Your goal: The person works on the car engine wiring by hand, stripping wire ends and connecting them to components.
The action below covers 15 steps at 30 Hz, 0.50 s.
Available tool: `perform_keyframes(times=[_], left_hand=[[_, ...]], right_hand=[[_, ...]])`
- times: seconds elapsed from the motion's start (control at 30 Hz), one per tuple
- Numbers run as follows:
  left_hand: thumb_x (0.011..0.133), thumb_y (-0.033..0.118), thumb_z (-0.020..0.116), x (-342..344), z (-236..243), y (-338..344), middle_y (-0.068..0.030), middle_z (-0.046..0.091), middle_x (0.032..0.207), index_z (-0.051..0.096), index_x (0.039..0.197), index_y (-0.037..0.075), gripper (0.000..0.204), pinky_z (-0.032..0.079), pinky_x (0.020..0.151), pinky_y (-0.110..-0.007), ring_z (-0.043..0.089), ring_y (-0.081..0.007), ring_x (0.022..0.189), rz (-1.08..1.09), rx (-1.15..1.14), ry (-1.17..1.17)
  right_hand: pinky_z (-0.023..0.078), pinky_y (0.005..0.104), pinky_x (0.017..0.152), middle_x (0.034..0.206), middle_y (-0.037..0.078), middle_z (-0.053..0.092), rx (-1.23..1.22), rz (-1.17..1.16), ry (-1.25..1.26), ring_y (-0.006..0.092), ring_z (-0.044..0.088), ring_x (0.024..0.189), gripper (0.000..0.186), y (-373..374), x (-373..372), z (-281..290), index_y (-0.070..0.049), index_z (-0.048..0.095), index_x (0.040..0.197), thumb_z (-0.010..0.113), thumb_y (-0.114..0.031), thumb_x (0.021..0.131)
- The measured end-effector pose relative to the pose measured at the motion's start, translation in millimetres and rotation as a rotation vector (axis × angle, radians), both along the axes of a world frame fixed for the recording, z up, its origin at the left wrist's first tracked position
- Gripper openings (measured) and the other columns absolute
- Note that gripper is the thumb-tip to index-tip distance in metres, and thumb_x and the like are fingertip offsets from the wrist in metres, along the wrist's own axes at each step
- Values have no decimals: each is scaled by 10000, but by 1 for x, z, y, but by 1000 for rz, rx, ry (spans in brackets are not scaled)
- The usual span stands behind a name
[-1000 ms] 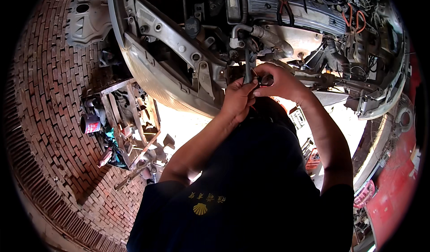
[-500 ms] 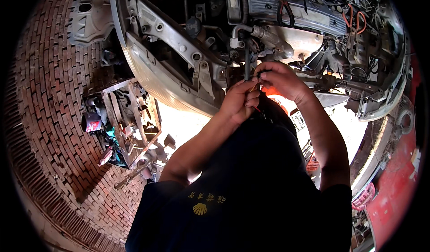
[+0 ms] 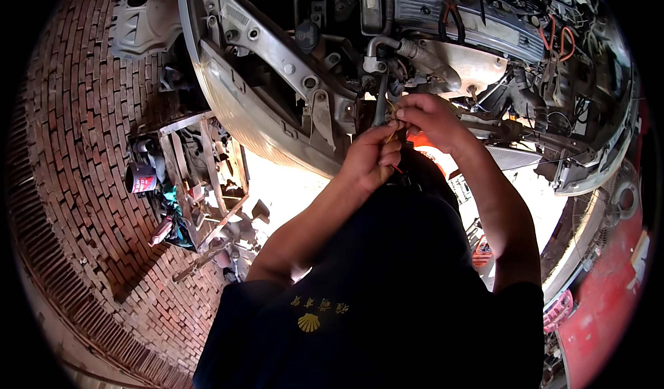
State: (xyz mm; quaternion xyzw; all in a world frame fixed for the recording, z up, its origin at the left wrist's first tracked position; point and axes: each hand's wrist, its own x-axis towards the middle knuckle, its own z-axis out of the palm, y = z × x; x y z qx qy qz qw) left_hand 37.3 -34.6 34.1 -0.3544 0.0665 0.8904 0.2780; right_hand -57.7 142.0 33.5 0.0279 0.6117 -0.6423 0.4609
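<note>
Close together at the front of an opened car, both my hands work on thin wires. Fingers and thumb of my left hand (image 3: 373, 155) are closed round a yellow wire (image 3: 392, 137), and a short red wire end (image 3: 397, 169) pokes out below the fist. My right hand (image 3: 434, 120) pinches at the upper part of the yellow wire, its thumb and index fingertip almost touching the left fingertips. What lies between the right fingertips is mostly hidden. Just behind the hands stands a grey metal pipe (image 3: 381, 98).
The engine (image 3: 477, 25) fills the far side, with black-and-red pliers (image 3: 452, 21) on top. A headlight (image 3: 242, 122) and bumper edge curve left. Beyond are a wooden frame (image 3: 181, 164) with parts and a can (image 3: 142, 179), on brick paving (image 3: 90, 202). A red panel (image 3: 602, 340) lies right.
The right fingers have shifted slightly, and the dark bit at their tips no longer shows. More yellow wire is visible above the left hand. The car has moved slightly right and down in view.
</note>
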Motion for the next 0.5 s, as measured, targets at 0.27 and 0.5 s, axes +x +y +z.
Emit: perform_keyframes(times=[0.27, 0.5], left_hand=[[1078, 330, 584, -1, 18, 12, 58, 562, 813, 646, 1071, 82, 255, 297, 505, -254, 350, -66, 567, -1, -282, 1], [1106, 471, 458, -7, 10, 17, -13, 647, 1001, 619, 1241, 79, 445, 468, 779, -326, 560, -144, 863, 16, -581, 101]], right_hand=[[465, 298, 575, 776, 57, 701, 302, 38, 453, 87, 602, 658, 216, 3, 10, -4, 8, 725, 1015, 669, -197, 979], [503, 316, 729, 852, 73, 693, 549, 165, 438, 126, 608, 774, 200, 5, -10, 41, 3, 717, 1004, 694, -193, 965]])
